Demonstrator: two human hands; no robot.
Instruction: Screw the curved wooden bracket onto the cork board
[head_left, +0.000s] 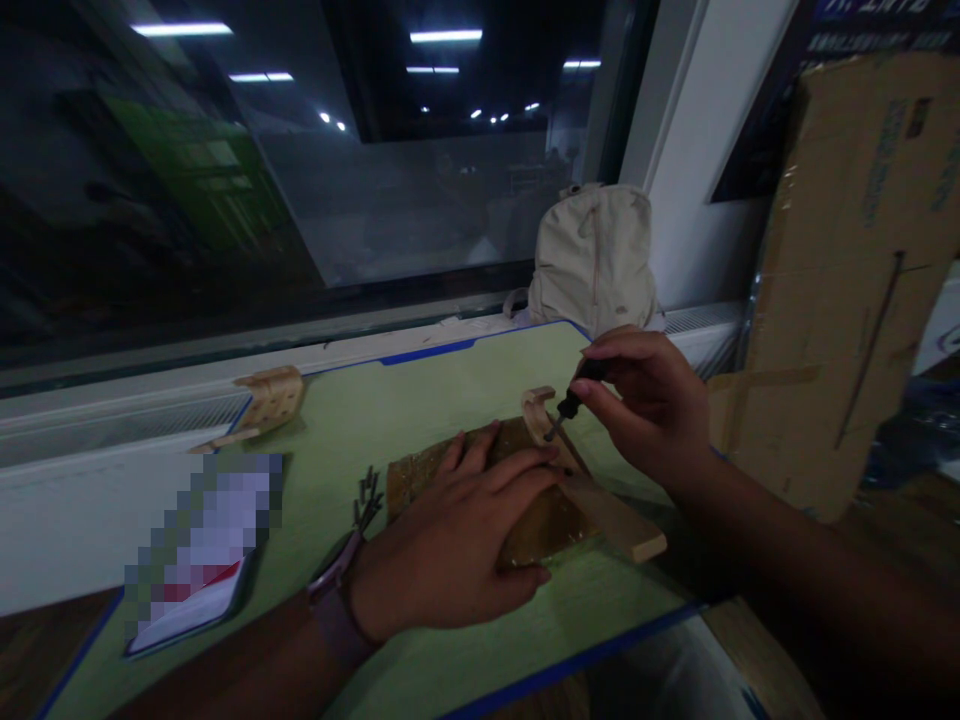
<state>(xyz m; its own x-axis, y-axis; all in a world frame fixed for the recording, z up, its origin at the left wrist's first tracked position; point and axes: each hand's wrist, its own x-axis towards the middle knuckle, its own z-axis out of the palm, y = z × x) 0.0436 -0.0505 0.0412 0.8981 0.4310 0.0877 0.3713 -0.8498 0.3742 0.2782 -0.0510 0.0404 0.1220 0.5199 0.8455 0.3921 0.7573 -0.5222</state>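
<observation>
My left hand (457, 540) lies flat, fingers stretched out, pressing on a brown wooden board (540, 520) on the green mat (420, 420). A pale wooden piece (600, 500) with a curved end lies across the board. My right hand (645, 400) is closed round a small black-handled screwdriver (574, 400), whose tip points down at the curved end of the wooden piece, just past my left fingertips. A watch with a purple strap sits on my left wrist.
Several dark screws (367, 495) lie on the mat left of the board. A perforated wooden part (266, 400) rests at the mat's far-left corner. A booklet (199, 570) lies near left. A beige backpack (592, 255) and a cardboard box (855, 270) stand at the right.
</observation>
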